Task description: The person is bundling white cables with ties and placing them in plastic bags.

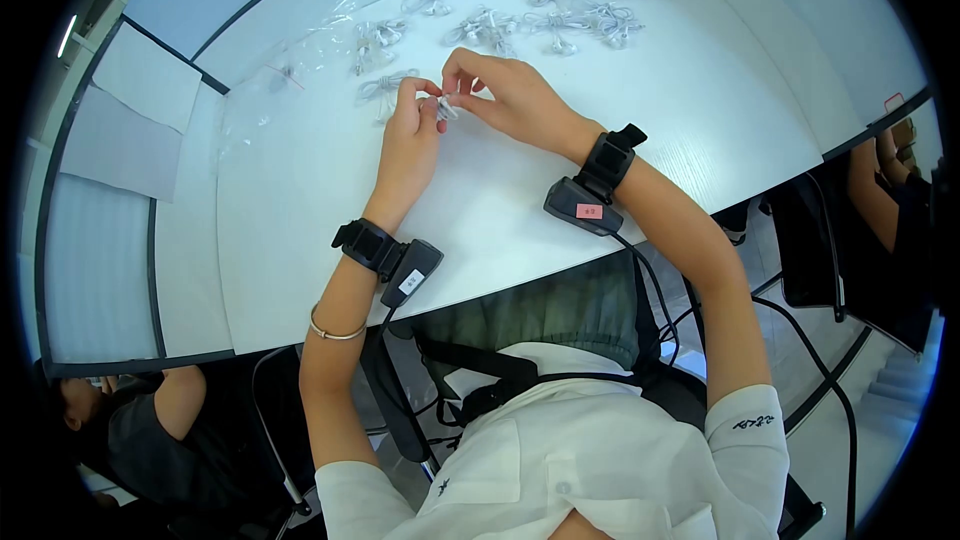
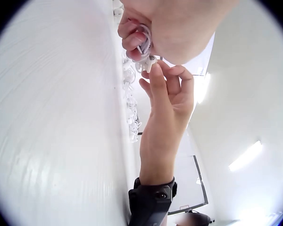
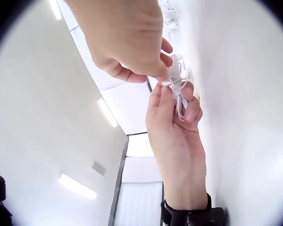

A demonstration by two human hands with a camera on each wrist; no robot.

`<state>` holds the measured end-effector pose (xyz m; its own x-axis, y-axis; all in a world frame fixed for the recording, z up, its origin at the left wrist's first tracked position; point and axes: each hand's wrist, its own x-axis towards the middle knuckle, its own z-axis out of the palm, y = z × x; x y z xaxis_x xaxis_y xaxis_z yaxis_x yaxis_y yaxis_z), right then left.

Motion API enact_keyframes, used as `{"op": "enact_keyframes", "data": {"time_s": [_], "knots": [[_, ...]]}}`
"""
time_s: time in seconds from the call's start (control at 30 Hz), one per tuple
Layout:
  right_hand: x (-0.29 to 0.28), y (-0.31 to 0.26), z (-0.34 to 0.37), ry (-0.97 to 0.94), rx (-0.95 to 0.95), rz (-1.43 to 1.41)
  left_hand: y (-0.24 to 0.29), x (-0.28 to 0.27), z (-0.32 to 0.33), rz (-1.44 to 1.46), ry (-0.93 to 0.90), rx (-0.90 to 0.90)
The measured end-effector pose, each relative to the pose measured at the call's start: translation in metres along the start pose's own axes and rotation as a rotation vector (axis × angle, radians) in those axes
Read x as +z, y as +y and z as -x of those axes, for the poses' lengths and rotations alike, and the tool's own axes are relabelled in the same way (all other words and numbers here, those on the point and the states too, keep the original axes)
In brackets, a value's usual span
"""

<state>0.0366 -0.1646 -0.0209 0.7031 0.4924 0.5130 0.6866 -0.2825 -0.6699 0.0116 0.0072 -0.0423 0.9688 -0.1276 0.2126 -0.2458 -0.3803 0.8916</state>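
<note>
While the left hand [image 1: 408,140] holds a coiled white cable [image 3: 178,85] in its curled grip above the tabletop [image 1: 740,90], the right hand [image 1: 522,100] pinches a small part of this cable; more cable bundles [image 1: 490,30] lie beyond both hands.

Cable bundle [image 3: 178,84] smooth plastic; tabletop [image 1: 690,110] glossy, fine-grained; bracelet [image 1: 340,337] shiny metal.

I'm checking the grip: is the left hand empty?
No, in the right wrist view the left hand holds a bundled white cable in curled fingers.
</note>
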Motion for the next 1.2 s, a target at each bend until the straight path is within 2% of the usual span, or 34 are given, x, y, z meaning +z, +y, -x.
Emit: {"op": "enact_keyframes", "data": {"time_s": [0.17, 0.27, 0.57, 0.67, 0.87, 0.97, 1.07, 1.2], "knots": [[0.001, 0.004, -0.002, 0.042, 0.090, -0.133, 0.004, 0.000, 0.000, 0.100, -0.036, -0.047], [0.001, 0.006, -0.001, 0.051, 0.096, -0.176, 0.005, 0.002, 0.000, 0.120, -0.033, 0.006], [-0.004, 0.006, -0.003, -0.002, -0.045, -0.209, 0.007, 0.000, 0.000, 0.254, -0.032, -0.079], [-0.001, 0.003, -0.003, -0.016, -0.022, -0.208, 0.005, 0.000, -0.001, 0.230, 0.000, -0.095], [0.003, 0.000, -0.004, 0.076, -0.005, -0.252, 0.008, -0.001, -0.002, 0.316, -0.016, -0.133], [0.007, 0.000, -0.003, 0.124, -0.039, -0.226, 0.007, -0.001, -0.004, 0.373, 0.032, -0.145], [0.009, -0.002, 0.000, 0.095, -0.105, -0.080, 0.009, -0.003, -0.002, 0.327, 0.020, -0.135], [0.011, -0.005, 0.000, 0.101, -0.055, -0.022, 0.003, -0.001, -0.004, 0.359, 0.000, -0.111]]}}
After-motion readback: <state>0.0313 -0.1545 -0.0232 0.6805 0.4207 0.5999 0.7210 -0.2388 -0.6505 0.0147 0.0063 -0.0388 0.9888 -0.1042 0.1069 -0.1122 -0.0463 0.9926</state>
